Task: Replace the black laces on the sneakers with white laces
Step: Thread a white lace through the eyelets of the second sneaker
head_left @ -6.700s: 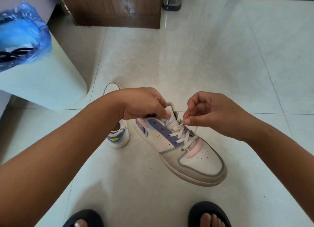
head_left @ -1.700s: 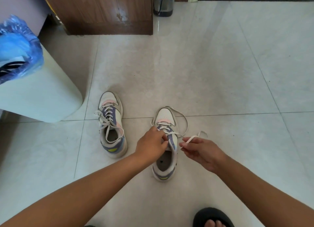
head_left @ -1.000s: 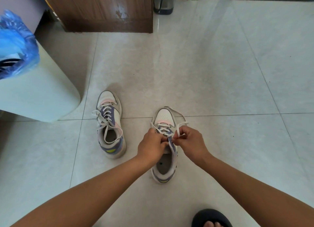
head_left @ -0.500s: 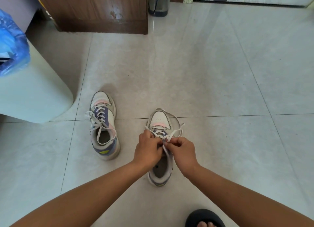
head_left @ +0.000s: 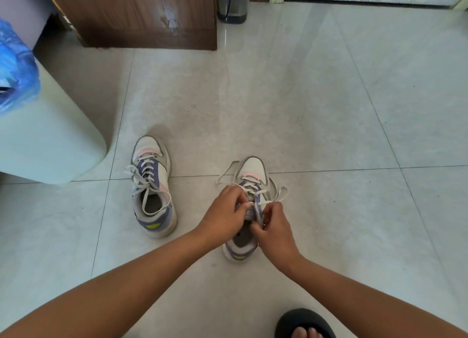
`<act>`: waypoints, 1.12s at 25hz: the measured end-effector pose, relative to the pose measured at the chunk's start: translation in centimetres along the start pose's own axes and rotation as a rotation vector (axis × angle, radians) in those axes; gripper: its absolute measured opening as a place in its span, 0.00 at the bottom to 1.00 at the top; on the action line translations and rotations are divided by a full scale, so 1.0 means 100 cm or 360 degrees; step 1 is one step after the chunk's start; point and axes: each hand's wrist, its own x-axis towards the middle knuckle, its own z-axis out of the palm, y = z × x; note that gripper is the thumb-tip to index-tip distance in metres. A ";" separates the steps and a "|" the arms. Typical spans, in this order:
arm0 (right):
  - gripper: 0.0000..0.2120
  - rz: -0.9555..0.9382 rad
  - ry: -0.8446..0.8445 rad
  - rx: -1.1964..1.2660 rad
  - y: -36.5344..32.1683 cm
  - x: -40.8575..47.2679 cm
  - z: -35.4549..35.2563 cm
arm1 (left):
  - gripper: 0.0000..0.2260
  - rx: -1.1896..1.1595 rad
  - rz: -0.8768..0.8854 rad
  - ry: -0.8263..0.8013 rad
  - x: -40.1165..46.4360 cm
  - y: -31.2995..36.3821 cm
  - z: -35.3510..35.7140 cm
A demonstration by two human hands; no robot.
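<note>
Two white, purple and pink sneakers stand on the tiled floor, toes pointing away from me. The right sneaker [head_left: 249, 172] sits under my hands and carries a white lace [head_left: 279, 194] with loose loops spilling to both sides. My left hand [head_left: 224, 215] pinches one strand of that lace above the tongue. My right hand [head_left: 272, 230] pinches the other strand just beside it. The left sneaker [head_left: 152, 186] stands apart, threaded with a white lace whose ends hang loose into its opening.
A pale bin [head_left: 43, 145] lined with a blue plastic bag [head_left: 15, 67] stands at the left. A brown wooden cabinet [head_left: 141, 13] and a dark water bottle [head_left: 231, 3] are at the back. My foot in a black slipper [head_left: 302, 323] shows at the bottom.
My two hands have drawn close together over the right sneaker's tongue, and lace loops now lie spread on both sides of the shoe. The view has shifted slightly.
</note>
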 end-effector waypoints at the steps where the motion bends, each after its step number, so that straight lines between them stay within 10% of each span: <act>1: 0.15 0.0006 -0.0002 0.0013 -0.002 0.001 0.000 | 0.04 -0.0273 -0.0064 -0.0055 -0.003 0.005 -0.003; 7: 0.15 0.0015 0.0060 -0.0009 -0.001 0.007 0.001 | 0.07 -0.1272 -0.0503 -0.0341 -0.023 0.022 -0.035; 13: 0.14 0.0103 0.0132 -0.0046 -0.002 0.028 -0.011 | 0.06 -0.0264 -0.0868 -0.2123 -0.060 -0.014 -0.071; 15: 0.15 0.0073 0.0119 -0.0073 -0.003 0.029 -0.011 | 0.04 0.0328 -0.0864 -0.1960 -0.058 -0.020 -0.063; 20: 0.14 0.0025 0.0081 -0.0139 -0.002 0.030 -0.011 | 0.11 0.0900 -0.0065 -0.0265 -0.006 0.014 -0.026; 28: 0.11 -0.0067 -0.0007 -0.0103 0.003 0.037 -0.019 | 0.10 0.1384 0.0084 -0.0284 0.033 0.031 0.021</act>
